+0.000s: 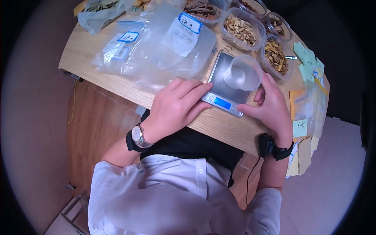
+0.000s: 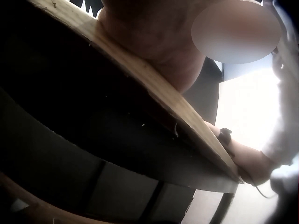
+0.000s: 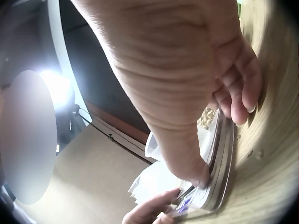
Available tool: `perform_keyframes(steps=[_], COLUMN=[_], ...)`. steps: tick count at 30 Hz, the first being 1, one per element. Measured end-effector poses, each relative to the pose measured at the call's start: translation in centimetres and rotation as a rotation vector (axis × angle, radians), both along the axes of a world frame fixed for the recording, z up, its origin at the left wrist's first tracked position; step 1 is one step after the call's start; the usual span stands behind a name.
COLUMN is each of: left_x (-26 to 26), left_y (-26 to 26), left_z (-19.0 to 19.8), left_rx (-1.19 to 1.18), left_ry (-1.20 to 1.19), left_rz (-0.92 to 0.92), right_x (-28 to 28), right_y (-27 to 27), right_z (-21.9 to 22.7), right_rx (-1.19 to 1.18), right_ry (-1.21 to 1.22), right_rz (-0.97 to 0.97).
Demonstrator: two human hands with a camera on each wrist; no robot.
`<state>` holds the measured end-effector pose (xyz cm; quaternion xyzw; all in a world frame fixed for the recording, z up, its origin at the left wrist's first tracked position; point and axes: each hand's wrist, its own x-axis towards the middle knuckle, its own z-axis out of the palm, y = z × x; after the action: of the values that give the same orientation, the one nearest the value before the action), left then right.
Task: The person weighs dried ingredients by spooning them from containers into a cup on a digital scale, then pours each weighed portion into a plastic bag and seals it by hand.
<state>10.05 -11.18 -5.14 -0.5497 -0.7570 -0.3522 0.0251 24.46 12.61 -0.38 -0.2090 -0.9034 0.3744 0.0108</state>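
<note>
White shirt (image 1: pixel 180 168) nearest, low in the head view. Just past that, wristwatch (image 1: pixel 137 134) on left wrist. Next out, at the near left corner of a small digital scale (image 1: pixel 220 68), left hand (image 1: pixel 176 102) with fingers fairly straight; looks like touching, not gripping. Opposite, right hand (image 1: pixel 272 103) with thumb against the near right corner, other fingers loosely bent, no grasp evident; cannot tell about contact with the cup. Scale flat on the bench (image 1: pixel 219 133), close to the near edge and between both hands. Long axis roughly away from the body, leaning a little right at the far end; lit display (image 1: pixel 223 103) at the near end, facing the wearer, digits unreadable. On the plate, toward the right, clear round cup (image 1: pixel 246 70), mouth up. Judged as steadying or setting the scale with cup aboard; next move probably calls for freeing both hands and checking the reading before any filling. Left and beyond, clear plastic bags (image 1: pixel 152 51), one labelled "18g". Farther right, yellow-brown pieces (image 1: pixel 275 56) in a tub; beyond, pale dried slices (image 1: pixel 239 30) in another.
</note>
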Motion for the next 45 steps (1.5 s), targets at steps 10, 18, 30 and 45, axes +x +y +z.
perform_keyframes(steps=[10, 18, 30, 45], left_x=[0.2, 0.2, 0.4, 0.3], left_y=[0.1, 0.3, 0.4, 0.6], left_z=[0.3, 0.4, 0.5, 0.9], left_rx=[0.030, 0.030, 0.019, -0.047], left_ry=[-0.044, -0.011, -0.018, 0.056], left_rz=[0.027, 0.024, 0.023, -0.008], right_x=[0.8, 0.7, 1.0, 1.0], right_y=[0.0, -0.1, -0.7, -0.8], right_z=[0.0, 0.2, -0.1, -1.3], right_rx=[-0.064, -0.059, -0.087, -0.125], right_ry=[0.049, 0.068, 0.108, 0.164], right_rz=[-0.054, -0.037, -0.065, -0.103])
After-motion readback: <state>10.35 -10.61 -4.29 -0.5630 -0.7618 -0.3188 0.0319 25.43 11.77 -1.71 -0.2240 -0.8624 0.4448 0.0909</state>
